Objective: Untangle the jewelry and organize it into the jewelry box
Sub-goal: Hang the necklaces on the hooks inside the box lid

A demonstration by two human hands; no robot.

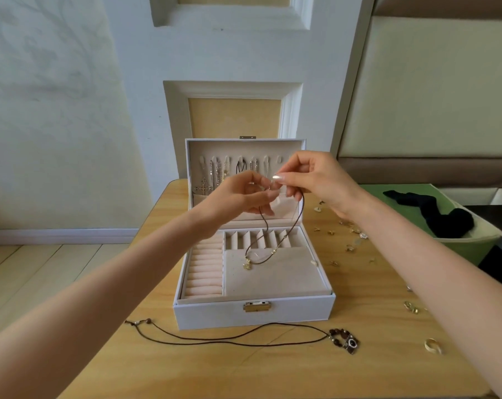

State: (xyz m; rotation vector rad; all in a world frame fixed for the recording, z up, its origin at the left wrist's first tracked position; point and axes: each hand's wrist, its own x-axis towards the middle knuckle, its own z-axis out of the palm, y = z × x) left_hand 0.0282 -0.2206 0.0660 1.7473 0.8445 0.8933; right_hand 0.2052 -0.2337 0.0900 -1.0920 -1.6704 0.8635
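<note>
An open white jewelry box [215, 315] stands mid-table, its lid upright with several necklaces [215, 172] hung on hooks inside. Above the box, my left hand [241, 195] and my right hand [316, 180] pinch the two ends of a brown cord necklace [290, 231]. Its loop hangs down and a small gold pendant [247, 264] rests on the beige pad. In front of the box a second brown cord necklace [229, 338] lies on the table, with dark beads and a pendant [346, 339] at its right end.
Several small gold earrings and rings [350, 240] are scattered on the wooden table [244, 375] right of the box; a gold ring [432, 345] lies near my right forearm. A green bin [471, 249] with black cloth sits at the right. A white door stands behind.
</note>
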